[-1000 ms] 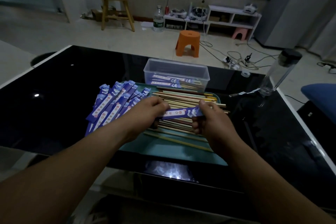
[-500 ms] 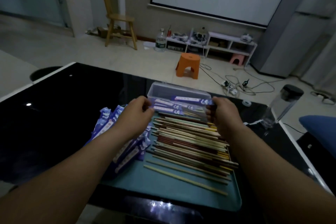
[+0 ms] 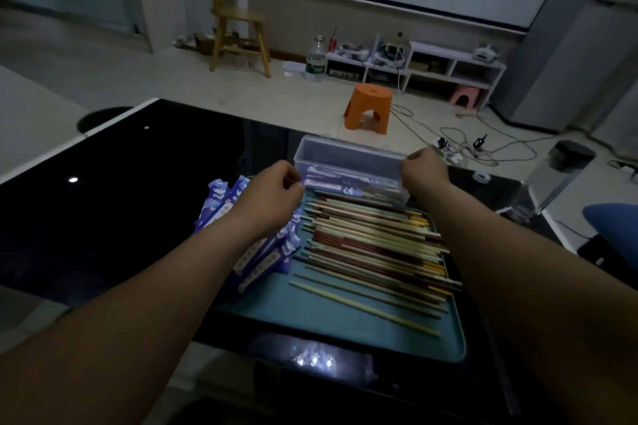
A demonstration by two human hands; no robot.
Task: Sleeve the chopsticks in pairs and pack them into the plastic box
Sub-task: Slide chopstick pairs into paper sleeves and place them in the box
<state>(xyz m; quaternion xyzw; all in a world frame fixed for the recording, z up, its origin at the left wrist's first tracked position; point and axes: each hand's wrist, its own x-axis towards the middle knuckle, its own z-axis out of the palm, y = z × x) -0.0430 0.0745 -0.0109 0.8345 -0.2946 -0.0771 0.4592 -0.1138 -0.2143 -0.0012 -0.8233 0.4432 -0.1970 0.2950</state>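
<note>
We see a teal plastic tray (image 3: 310,328) nearest on the black glass table (image 3: 103,217). Loose wooden chopsticks (image 3: 373,245) are piled on it, purple paper sleeves (image 3: 255,259) at their left. Left hand (image 3: 276,190) and right hand (image 3: 424,172) are curled at the ends of the clear plastic box (image 3: 345,148); we can't tell if they grip anything. The sleeved chopstick pair (image 3: 328,186) is now down inside; it was above the rim. Orange plastic stool (image 3: 368,107) and wooden chair (image 3: 238,31) on the floor behind.

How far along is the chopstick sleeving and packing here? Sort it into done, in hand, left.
Done: a few sleeved pairs lie in the plastic box. In hand: the left hand and right hand are at the box's two ends, fingers curled; whether they hold a pair is unclear. Left: a pile of loose chopsticks on the tray and a stack of blue sleeves.
</note>
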